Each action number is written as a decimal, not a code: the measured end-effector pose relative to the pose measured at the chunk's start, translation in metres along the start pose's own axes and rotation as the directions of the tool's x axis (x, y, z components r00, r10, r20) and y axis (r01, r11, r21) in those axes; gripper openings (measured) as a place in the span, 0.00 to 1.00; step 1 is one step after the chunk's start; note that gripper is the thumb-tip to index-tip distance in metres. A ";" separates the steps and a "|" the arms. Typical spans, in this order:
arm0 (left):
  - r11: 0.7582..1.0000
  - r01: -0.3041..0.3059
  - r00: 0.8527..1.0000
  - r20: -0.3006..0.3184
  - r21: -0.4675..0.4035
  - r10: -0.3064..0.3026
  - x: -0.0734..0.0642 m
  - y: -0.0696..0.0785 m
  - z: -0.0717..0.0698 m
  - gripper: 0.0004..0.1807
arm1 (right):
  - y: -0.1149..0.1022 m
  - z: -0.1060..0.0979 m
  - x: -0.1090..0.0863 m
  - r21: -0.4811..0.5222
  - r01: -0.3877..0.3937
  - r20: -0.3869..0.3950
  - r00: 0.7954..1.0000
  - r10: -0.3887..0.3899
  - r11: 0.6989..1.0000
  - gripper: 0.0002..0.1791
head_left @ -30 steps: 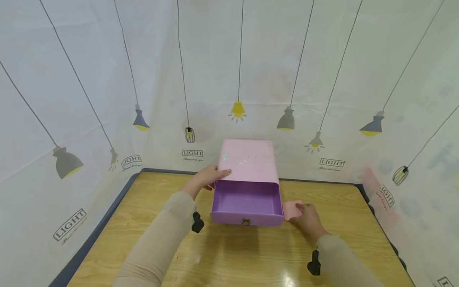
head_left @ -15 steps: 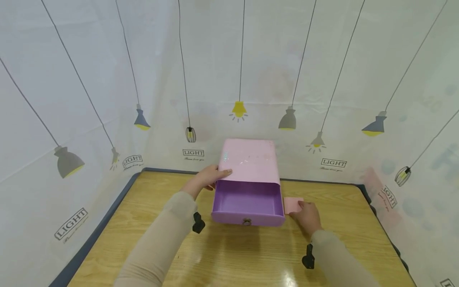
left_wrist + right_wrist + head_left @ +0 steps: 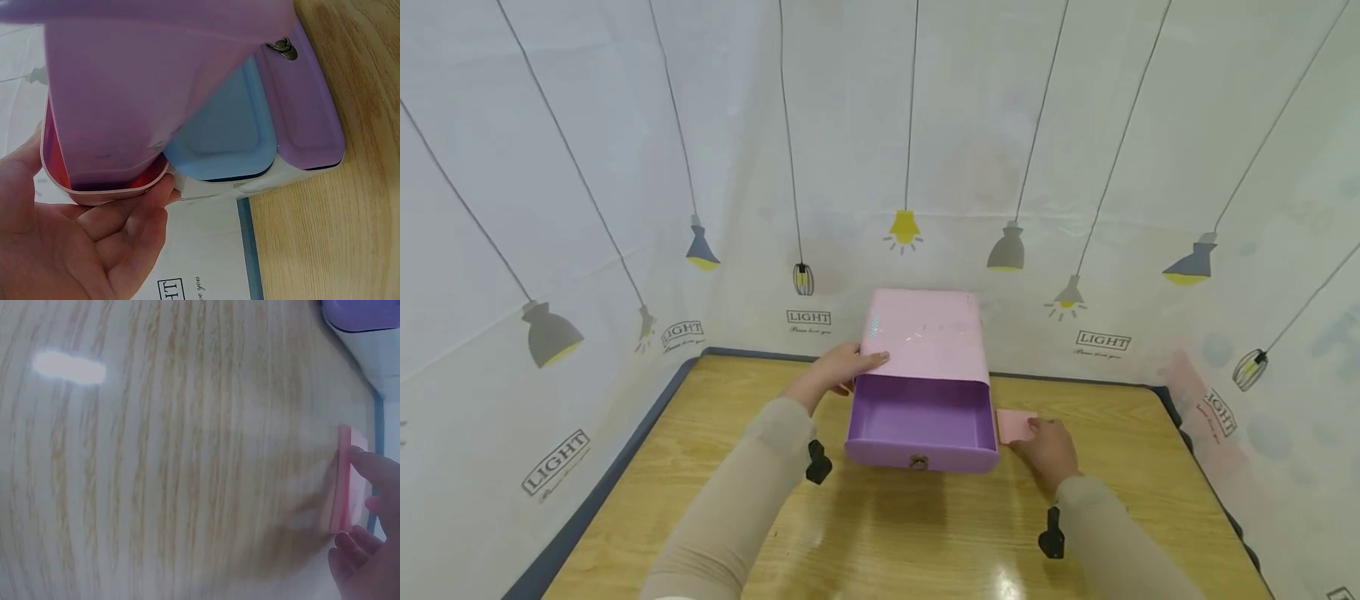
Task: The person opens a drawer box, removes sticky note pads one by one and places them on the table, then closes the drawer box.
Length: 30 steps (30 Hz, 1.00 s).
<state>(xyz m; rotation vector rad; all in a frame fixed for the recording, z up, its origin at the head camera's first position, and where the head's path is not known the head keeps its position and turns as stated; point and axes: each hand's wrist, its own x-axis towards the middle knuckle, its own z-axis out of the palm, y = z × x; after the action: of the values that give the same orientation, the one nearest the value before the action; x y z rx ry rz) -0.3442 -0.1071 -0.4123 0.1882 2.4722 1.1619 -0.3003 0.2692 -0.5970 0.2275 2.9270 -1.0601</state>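
A pink-topped cabinet of stacked drawers [image 3: 925,333] stands at the back of the table, its purple top drawer [image 3: 921,457] pulled out, with bare floor inside. My left hand [image 3: 846,367] grips the cabinet's left side at the upper front edge, thumb on top. In the left wrist view, the fingers of the left hand [image 3: 119,244] lie along the pink rim [image 3: 112,195] around the drawer. Right of the cabinet, my right hand [image 3: 1049,450] pinches a small pad of pink sticky notes [image 3: 1015,425] between thumb and fingers. The right wrist view shows the pad [image 3: 342,481] edge-on, low over the wood.
Below the open drawer are a blue drawer front [image 3: 228,125] and a purple drawer front [image 3: 306,100] with a metal pull. The wooden table [image 3: 880,542] has a dark blue edge [image 3: 752,357]. A pale curtain printed with lamps [image 3: 955,125] surrounds it behind and at both sides.
My right hand has moved the pink pad slightly back along the cabinet's right side, and less of the pad overlaps the drawer's corner. The left hand keeps its grip; the drawer stays out.
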 end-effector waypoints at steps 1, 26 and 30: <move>1.000 0.000 1.000 0.000 -0.001 0.000 0.000 0.000 0.000 0.38 | 0.000 -0.001 0.000 0.010 0.006 -0.001 1.000 -0.006 1.000 0.39; 1.000 0.005 1.000 -0.002 -0.016 -0.006 0.001 -0.001 0.000 0.39 | -0.054 -0.039 -0.047 0.095 0.180 0.057 0.981 -0.186 0.979 0.37; 1.000 0.001 1.000 0.004 -0.020 -0.001 0.001 -0.001 0.000 0.40 | -0.058 -0.043 -0.060 0.119 0.223 0.068 0.970 -0.232 0.967 0.35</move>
<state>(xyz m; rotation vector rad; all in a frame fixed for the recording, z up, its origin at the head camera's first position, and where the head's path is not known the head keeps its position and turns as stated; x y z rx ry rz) -0.3455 -0.1072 -0.4134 0.1836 2.4558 1.1834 -0.2482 0.2450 -0.5229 -0.1533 2.8755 -1.2296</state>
